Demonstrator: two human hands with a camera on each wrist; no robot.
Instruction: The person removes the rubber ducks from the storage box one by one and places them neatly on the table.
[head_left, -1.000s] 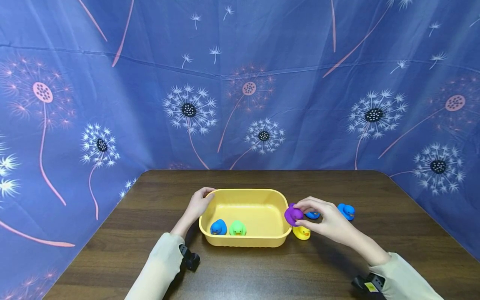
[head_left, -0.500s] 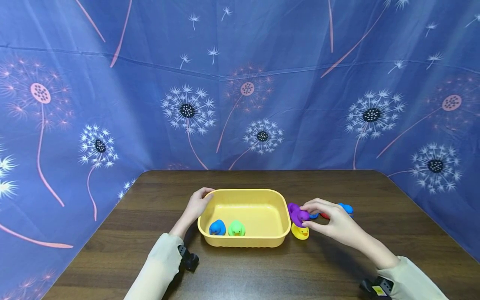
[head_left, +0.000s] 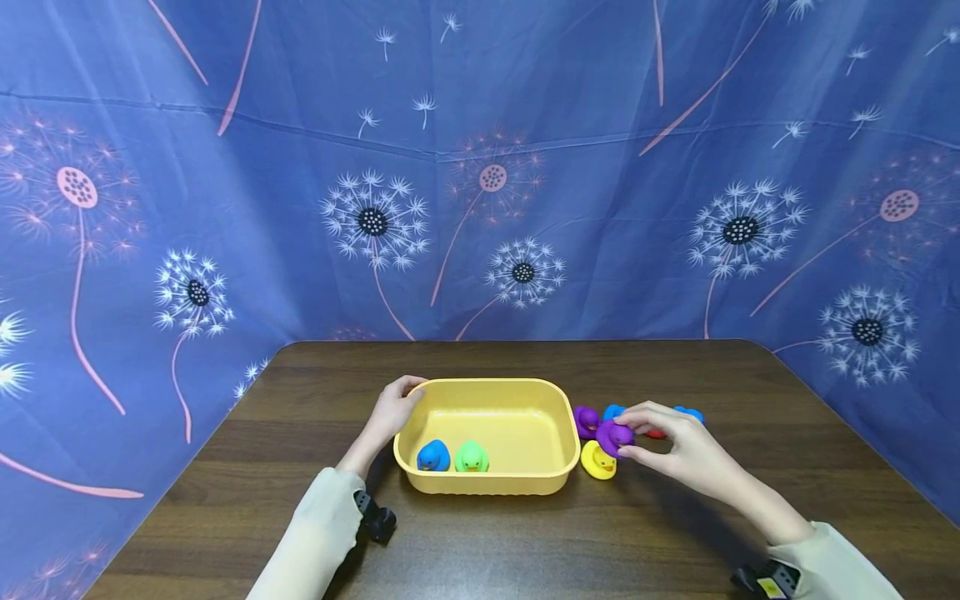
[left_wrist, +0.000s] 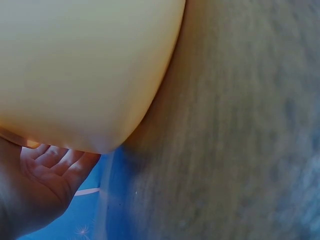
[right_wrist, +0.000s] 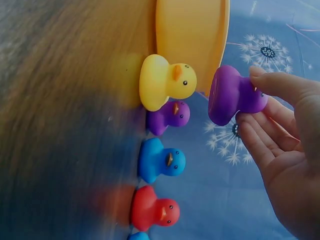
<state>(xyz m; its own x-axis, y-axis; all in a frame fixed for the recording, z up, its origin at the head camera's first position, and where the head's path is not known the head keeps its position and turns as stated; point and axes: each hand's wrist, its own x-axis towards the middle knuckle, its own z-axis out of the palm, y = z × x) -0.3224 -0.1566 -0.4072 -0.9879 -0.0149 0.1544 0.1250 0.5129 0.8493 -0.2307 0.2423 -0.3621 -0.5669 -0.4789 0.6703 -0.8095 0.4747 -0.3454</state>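
My left hand [head_left: 393,410] grips the far left corner of a yellow plastic tub [head_left: 487,483], thumb at the rim and fingers outside. In the left wrist view the fingers [left_wrist: 67,167] lie against the tub's wall [left_wrist: 75,75]. A blue rubber duck [head_left: 433,456] and a green one [head_left: 472,457] sit inside. Right of the tub, my right hand [head_left: 675,446] pinches a purple rubber duck [right_wrist: 235,95] between thumb and fingers. That duck is raised above the table, tilted in the right wrist view, near a yellow duck [right_wrist: 167,82] and a second purple duck [right_wrist: 169,117].
Beyond these stand a blue duck [right_wrist: 161,161] and a red duck [right_wrist: 155,207] on the brown wooden table [head_left: 480,550]. Another blue duck [head_left: 690,414] is partly hidden behind the right hand. A blue dandelion-print cloth [head_left: 450,250] hangs behind the table.
My right hand has carried the purple duck rightward, away from the tub's rim. The second purple duck, hidden before, now shows beside the tub. My left hand stays on the corner.
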